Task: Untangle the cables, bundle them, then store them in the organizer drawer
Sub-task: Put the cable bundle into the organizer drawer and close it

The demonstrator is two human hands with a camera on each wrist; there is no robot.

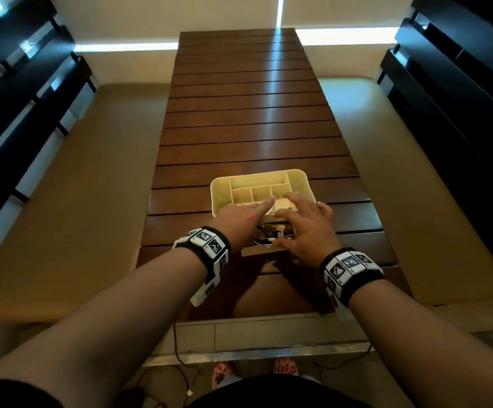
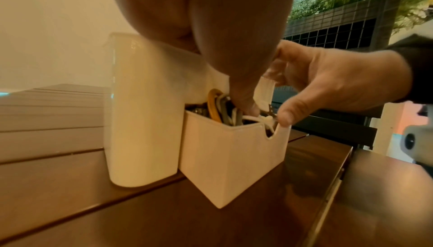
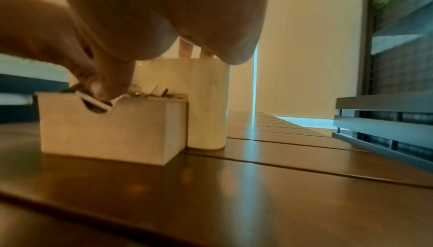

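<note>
A cream organizer (image 1: 218, 184) with several top compartments stands on the slatted wooden table (image 1: 239, 128). Its drawer (image 2: 225, 158) is pulled out toward me and holds coiled cables (image 2: 218, 106), yellow, grey and white. My left hand (image 1: 248, 213) lies over the organizer with the index finger straight, and its thumb (image 2: 243, 103) presses down on the cables. My right hand (image 1: 307, 228) is spread over the drawer: fingers reach the organizer's top, and the thumb (image 2: 284, 117) sits at the notch in the drawer front, on a white cable (image 3: 96, 103).
The table runs long and narrow away from me. Padded benches (image 1: 62, 216) flank it on both sides, and dark slatted panels (image 1: 460, 98) stand beyond them. Thin black wires (image 1: 177, 346) hang below the table's near edge by my feet.
</note>
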